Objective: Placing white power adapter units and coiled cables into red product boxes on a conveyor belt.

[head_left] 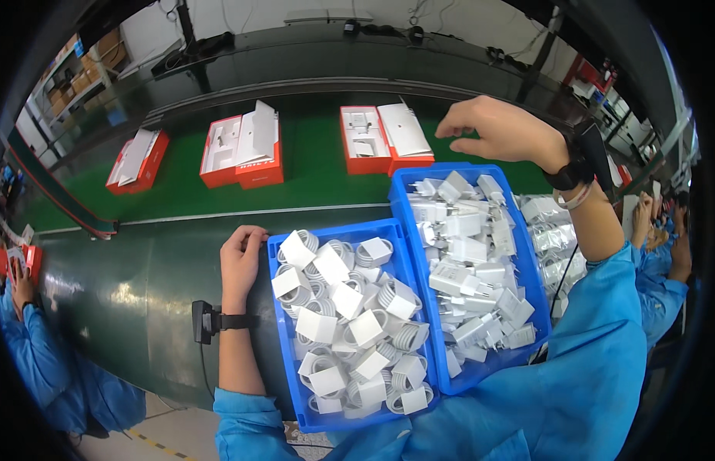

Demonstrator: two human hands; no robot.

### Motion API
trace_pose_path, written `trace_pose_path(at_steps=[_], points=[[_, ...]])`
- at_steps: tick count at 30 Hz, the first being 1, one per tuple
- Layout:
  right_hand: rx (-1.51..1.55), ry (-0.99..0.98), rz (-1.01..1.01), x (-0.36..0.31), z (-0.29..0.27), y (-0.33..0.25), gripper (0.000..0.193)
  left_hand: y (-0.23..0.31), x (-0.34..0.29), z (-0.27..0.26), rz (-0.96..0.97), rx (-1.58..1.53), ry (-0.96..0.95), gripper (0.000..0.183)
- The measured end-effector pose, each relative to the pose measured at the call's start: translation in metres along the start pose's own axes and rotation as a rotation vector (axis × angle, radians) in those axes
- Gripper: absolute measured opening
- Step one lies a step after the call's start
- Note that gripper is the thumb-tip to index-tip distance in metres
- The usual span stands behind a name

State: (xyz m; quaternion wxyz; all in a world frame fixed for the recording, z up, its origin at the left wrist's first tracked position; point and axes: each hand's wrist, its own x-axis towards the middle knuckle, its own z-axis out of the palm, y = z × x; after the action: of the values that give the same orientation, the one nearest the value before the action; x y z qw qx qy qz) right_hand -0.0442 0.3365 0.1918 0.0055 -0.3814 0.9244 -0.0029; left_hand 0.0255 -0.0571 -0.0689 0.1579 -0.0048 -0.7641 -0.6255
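My right hand (pixel 488 129) hangs above the green conveyor belt, just right of an open red box (pixel 364 165). Its fingers and thumb are apart with nothing between them. White inserts sit inside that box, and its white flap leans over to the right. At the upper left corner of a blue bin (pixel 287 361), my left hand (pixel 241 257) rests with curled fingers and no visible object in them. Coiled white cables (pixel 365 329) with paper bands fill this bin. The second blue bin (pixel 543 303), to its right, holds many white plug adapters (pixel 467 250).
Two more open red boxes (pixel 261 176) (pixel 146 173) stand to the left on the belt (pixel 311 184). Clear plastic-wrapped packs (pixel 553 238) lie right of the bins. Co-workers in blue (pixel 54 369) (pixel 661 269) work on both sides. A dark frame post (pixel 58 188) rises at left.
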Motion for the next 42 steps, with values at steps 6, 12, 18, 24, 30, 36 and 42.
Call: trace_pose_path(at_steps=[6,12,18,24,30,36,42], points=[[0.22,-0.312,0.031,-0.053,0.03,0.011,0.031,-0.001,0.001,0.001,0.002,0.022,-0.025,0.018],[0.176,-0.28,0.009,-0.07,0.078,0.0,0.042,-0.003,0.001,0.001,0.004,0.043,-0.024,0.018],[0.095,-0.112,-0.091,-0.074,0.087,-0.003,0.047,-0.005,-0.001,0.001,0.0,0.052,-0.021,0.018],[0.429,0.074,-0.016,-0.081,0.06,0.002,0.033,0.002,-0.002,0.0,0.004,0.085,-0.016,0.019],[0.501,0.136,0.081,-0.07,0.065,0.008,0.029,-0.005,0.0,0.004,0.018,0.054,-0.006,0.018],[0.54,0.221,0.088,-0.05,0.085,0.012,0.037,-0.006,0.001,-0.001,-0.004,0.062,-0.027,0.018],[0.315,0.197,0.065,-0.038,0.103,0.006,0.045,-0.002,-0.001,0.001,-0.001,0.032,-0.02,0.018]])
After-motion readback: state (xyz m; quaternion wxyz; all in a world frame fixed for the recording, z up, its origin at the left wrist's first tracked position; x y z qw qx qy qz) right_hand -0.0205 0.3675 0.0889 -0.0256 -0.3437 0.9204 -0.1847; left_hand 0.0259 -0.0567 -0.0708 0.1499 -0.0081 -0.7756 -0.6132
